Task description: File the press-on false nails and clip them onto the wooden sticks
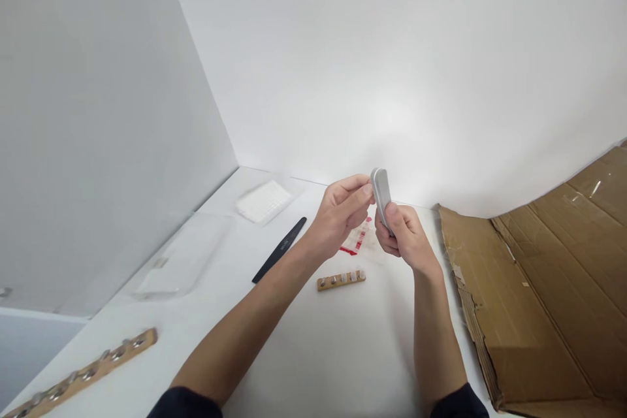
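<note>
My right hand (402, 232) is wrapped round a grey, oblong handheld piece with rounded ends (381, 191), held tilted upright above the table. Its exact kind does not show. Beside its upper end, my left hand (343, 212) has thumb and fingers pinched together, close to its left edge. Anything between those fingertips is too small to make out. Below the hands lies a short wooden strip (341, 281) with several small clear tips standing on it. A clear sheet with red markings (361, 238) is partly hidden behind my hands.
A black nail file (280, 250) lies left of my left forearm. Farther left are a white sheet in clear wrapping (263, 202) and a clear plastic tray (181, 264). A longer wooden strip with metal studs (88, 372) sits at front left. Folded cardboard (533, 313) covers the right side.
</note>
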Action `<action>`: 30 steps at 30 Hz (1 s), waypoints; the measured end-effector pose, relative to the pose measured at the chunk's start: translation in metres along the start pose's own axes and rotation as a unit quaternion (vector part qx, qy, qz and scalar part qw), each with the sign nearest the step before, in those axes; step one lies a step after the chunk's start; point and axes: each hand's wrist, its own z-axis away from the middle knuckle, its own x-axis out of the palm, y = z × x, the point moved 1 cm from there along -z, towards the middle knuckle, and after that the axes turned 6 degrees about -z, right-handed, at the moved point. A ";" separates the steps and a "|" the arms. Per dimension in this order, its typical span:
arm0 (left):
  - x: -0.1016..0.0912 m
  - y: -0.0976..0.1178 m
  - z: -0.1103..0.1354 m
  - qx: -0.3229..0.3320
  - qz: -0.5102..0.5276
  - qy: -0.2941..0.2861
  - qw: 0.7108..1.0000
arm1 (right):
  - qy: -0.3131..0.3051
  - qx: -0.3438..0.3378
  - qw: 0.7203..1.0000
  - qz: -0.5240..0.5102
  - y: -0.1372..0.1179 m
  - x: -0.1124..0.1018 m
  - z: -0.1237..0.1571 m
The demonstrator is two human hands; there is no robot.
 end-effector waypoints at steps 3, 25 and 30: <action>-0.001 0.001 0.000 0.007 -0.012 0.001 1.000 | 0.005 -0.003 1.000 0.005 0.001 0.000 -0.001; -0.001 0.001 0.000 0.015 0.000 0.029 0.999 | -0.008 0.031 0.999 0.019 0.001 -0.002 -0.002; 0.001 -0.002 0.001 0.006 -0.011 0.033 0.999 | 0.131 -0.046 0.990 -0.012 0.005 0.002 -0.006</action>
